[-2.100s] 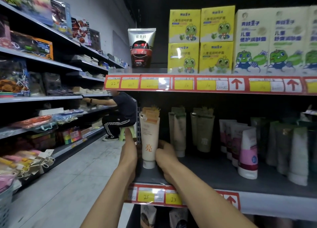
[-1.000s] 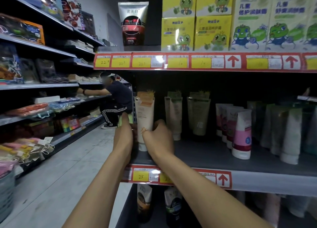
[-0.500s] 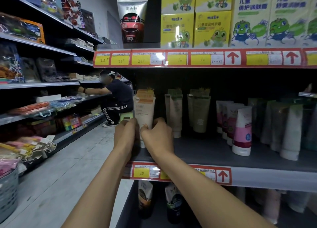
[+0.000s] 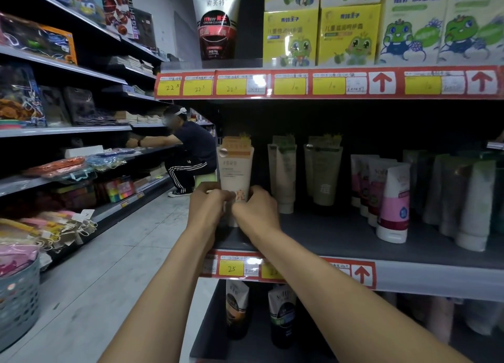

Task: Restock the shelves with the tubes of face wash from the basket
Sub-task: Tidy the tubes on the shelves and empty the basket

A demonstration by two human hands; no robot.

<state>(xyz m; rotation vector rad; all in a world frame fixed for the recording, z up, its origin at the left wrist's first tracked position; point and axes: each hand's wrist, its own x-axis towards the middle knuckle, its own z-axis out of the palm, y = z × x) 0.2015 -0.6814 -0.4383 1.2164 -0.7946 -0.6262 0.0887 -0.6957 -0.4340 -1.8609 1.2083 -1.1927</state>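
The cream tube (image 4: 236, 169) of face wash stands upright, cap down, at the left end of the middle shelf (image 4: 327, 234), close to the shelf's front edge.

- Left hand (image 4: 207, 207): fingers curled round the lower left side of the cream tube.
- Right hand (image 4: 256, 209): fingers curled round the lower right side, thumb side toward the left hand. The two hands almost meet across the tube's front.

Clearances, measured from the cream tube:
- Left: the shelf ends; open aisle floor (image 4: 109, 267) beyond.
- Above: dark free space up to the upper shelf edge (image 4: 300, 84) with its red and yellow price labels.
- Front: a bare strip of shelf, then the price strip (image 4: 231, 267).
- Right: a narrow gap, then the nearest grey-green tube (image 4: 283, 171) and a second (image 4: 323, 171) beside it. Pink-and-white tubes (image 4: 394, 199) stand farther right.

Surroundings:
- The basket (image 4: 19, 294) sits on the floor, far lower left.
- A seated person (image 4: 191, 149) works behind and to the left, down the aisle.
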